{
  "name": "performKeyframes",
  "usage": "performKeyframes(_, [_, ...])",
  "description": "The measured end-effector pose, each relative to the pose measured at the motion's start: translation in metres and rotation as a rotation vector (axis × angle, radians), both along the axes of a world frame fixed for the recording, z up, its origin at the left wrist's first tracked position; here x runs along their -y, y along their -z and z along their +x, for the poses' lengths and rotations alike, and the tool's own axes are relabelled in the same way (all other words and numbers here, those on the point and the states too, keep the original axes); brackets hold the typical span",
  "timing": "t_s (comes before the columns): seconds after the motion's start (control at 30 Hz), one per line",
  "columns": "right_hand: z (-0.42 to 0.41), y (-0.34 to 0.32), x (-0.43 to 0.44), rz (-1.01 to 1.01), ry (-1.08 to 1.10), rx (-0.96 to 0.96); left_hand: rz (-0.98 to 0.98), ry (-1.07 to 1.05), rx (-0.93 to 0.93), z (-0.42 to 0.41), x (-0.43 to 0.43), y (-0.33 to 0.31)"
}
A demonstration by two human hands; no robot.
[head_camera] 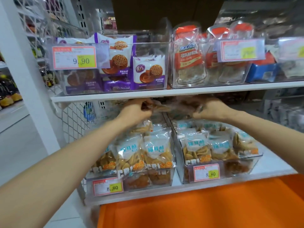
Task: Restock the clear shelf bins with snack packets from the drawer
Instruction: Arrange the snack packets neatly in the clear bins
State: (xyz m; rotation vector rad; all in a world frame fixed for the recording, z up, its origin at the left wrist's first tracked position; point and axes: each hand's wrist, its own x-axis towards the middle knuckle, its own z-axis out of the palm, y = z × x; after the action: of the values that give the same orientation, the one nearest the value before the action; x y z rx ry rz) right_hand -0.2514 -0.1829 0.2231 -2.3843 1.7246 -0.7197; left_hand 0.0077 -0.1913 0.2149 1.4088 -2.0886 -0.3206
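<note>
Both my arms reach under the upper shelf, above the back of two clear bins. My left hand (137,109) and my right hand (209,109) each pinch one end of a clear snack packet (166,108) with golden crisps inside, blurred by motion. It hangs between them over the left lower bin (105,193) and the right lower bin (253,163). Both bins hold several packets of the same crisps (156,150), standing upright. The drawer is not visible.
The upper shelf edge (164,93) runs just above my hands. It carries a clear bin of purple biscuit packets (148,71) and a bin of red packets (188,55). An orange surface (205,209) lies below the lower shelf. A white mesh panel (72,119) closes the left side.
</note>
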Motion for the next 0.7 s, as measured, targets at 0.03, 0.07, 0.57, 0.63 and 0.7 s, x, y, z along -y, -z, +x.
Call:
performKeyframes(0.03, [-0.016,-0.001,-0.005,-0.013,0.027,-0.048,-0.021,0.057,-0.009,-0.01,0.0,-0.001])
performKeyframes(0.07, [-0.032,0.0,-0.007,-0.012,0.056,-0.118,-0.032,0.11,-0.026,-0.02,0.001,-0.002])
performKeyframes(0.57, [-0.083,0.005,0.001,0.117,0.041,-0.326,0.177,0.348,0.068,-0.112,0.019,0.02])
performKeyframes(0.63, [-0.079,0.006,-0.001,0.107,0.044,-0.324,0.195,0.382,0.136,-0.102,0.015,0.012])
performKeyframes(0.7, [-0.069,0.006,-0.004,0.064,0.039,-0.281,0.168,0.395,0.179,-0.085,0.009,0.001])
